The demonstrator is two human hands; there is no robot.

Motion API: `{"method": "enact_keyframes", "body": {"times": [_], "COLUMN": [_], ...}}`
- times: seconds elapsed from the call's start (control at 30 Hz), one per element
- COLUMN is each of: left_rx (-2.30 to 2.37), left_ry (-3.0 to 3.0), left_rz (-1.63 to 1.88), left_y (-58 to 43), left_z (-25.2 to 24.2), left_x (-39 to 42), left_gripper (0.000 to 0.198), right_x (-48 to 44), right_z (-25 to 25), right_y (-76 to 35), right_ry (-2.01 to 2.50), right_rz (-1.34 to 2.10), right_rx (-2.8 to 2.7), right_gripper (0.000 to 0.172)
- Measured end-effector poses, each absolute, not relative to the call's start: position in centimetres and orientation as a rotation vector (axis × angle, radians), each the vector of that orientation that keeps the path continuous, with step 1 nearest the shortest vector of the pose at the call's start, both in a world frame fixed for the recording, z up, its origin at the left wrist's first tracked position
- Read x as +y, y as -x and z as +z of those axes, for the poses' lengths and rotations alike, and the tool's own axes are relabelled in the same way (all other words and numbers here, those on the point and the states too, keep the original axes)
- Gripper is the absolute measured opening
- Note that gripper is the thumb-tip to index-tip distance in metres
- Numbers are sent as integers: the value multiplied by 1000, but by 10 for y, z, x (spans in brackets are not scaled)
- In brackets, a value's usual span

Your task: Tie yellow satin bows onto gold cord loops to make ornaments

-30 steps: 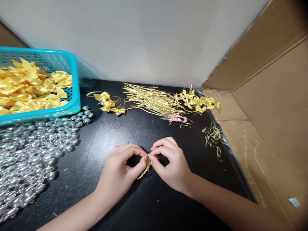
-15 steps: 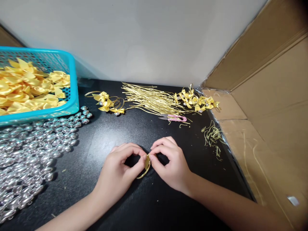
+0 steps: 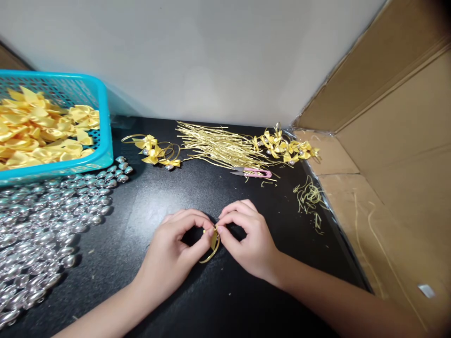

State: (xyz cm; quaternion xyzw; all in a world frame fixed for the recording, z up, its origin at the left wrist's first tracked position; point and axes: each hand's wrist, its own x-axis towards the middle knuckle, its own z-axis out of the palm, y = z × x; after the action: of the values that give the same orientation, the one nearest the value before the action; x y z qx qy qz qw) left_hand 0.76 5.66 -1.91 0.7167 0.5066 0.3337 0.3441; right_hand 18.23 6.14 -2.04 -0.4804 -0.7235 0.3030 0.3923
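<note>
I see the left hand point(image 3: 176, 241) and right hand point(image 3: 251, 240), each grip pinched closed at the gold ring's point(image 3: 212, 255) top, its loop curving below, between them.

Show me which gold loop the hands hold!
The gold loop at the front, pinched between the left hand and right hand; the other gold loops lie farther back, beside the gold wires.

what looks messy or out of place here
A tangle of thin gold strands lies loose near the right edge of the black table, untidy compared with the mostly aligned gold cords. A small pale patch, too unclear to identify, stands out on the cardboard.
</note>
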Motion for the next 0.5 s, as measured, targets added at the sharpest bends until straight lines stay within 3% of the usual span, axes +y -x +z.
{"method": "enact_keyframes", "body": {"times": [0.5], "left_rx": [1280], "left_ry": [-1865], "left_rz": [788], "left_y": [-6], "left_z": [-17], "left_x": [57], "left_gripper": [11], "right_x": [62], "right_z": [-21], "right_y": [-183], "right_ry": [1194], "right_rz": [794], "right_rx": [-1839], "right_gripper": [12]}}
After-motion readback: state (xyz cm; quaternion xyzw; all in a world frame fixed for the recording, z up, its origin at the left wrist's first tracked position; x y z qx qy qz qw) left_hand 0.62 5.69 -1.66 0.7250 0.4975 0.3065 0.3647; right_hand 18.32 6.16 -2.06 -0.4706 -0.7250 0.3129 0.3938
